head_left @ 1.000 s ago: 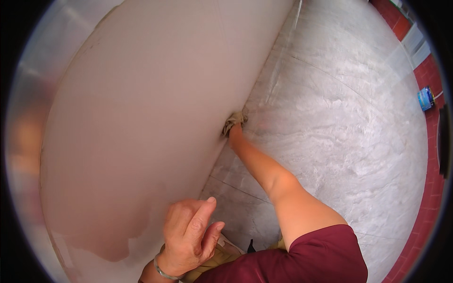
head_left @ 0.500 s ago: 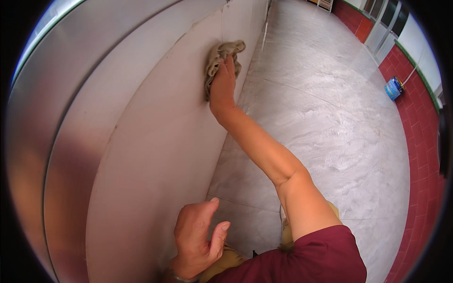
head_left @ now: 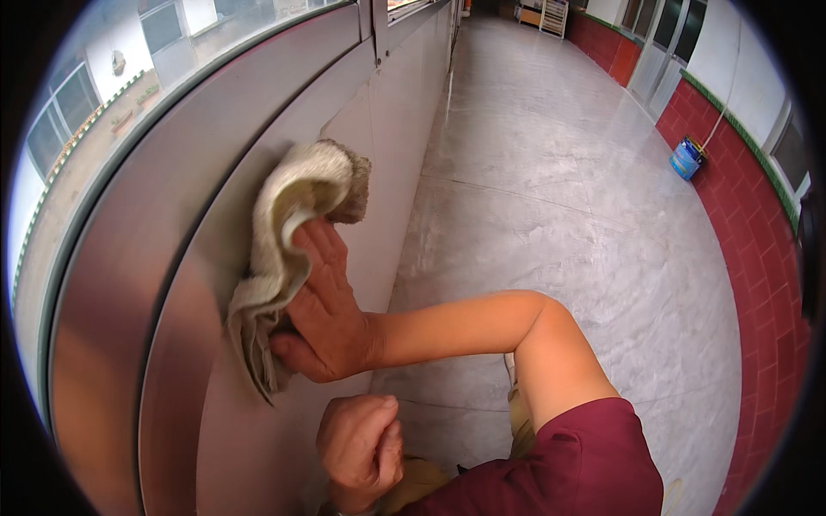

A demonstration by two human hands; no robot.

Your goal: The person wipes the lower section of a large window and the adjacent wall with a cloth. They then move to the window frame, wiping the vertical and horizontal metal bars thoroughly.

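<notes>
With its palm side against the wall (head_left: 284, 447), my right hand (head_left: 327, 301) presses a bunched beige cleaning cloth (head_left: 301, 193). The cloth folds up around the fingertips, and one end of it hangs below the thumb. Some of the fingers are hidden behind the cloth's folds. Below, close to my body, my left hand (head_left: 361, 451) is curled, its thumb drawn in beside the fingers, and nothing shows in it. It is apart from the cloth.
A metal window frame (head_left: 112, 284) runs along the top of the wall on my left, with glass beyond it. Grey floor (head_left: 551, 189) stretches ahead. On the right, a blue bucket (head_left: 687, 159) stands by a red tiled wall (head_left: 757, 327). A shelf rack (head_left: 553, 15) is far off.
My right hand has brought the cloth nearer and left along the wall, up toward the frame, with the elbow more bent. The left hand's fingers have closed. The view has shifted, showing more window.
</notes>
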